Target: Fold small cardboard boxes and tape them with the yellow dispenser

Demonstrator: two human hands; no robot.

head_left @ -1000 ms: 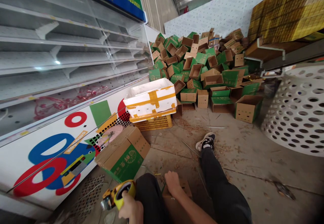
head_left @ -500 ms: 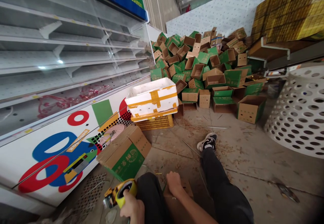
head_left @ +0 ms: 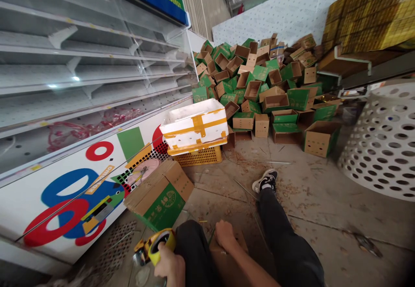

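My left hand (head_left: 167, 269) is at the bottom of the view, shut around a yellow packing-tape dispenser (head_left: 155, 246) with a roll of tape on it. My right hand (head_left: 225, 235) rests with curled fingers on a brown cardboard box (head_left: 223, 267) lying between my legs. Most of that box is hidden by my forearm. Just ahead of the dispenser, a closed cardboard carton with a green printed side (head_left: 158, 196) lies tilted on the floor. My dark-trousered legs stretch forward, ending in a black sneaker (head_left: 266, 181).
A large heap of green-and-brown cartons (head_left: 256, 84) fills the back. A taped white foam box (head_left: 193, 127) sits on a yellow plastic crate (head_left: 197, 157). A long refrigerated display case (head_left: 81, 71) runs along the left, and a white perforated basket (head_left: 385, 148) stands right.
The view has drifted slightly, and my right hand has shifted a little to the right on the box. My left hand still grips the tape dispenser.
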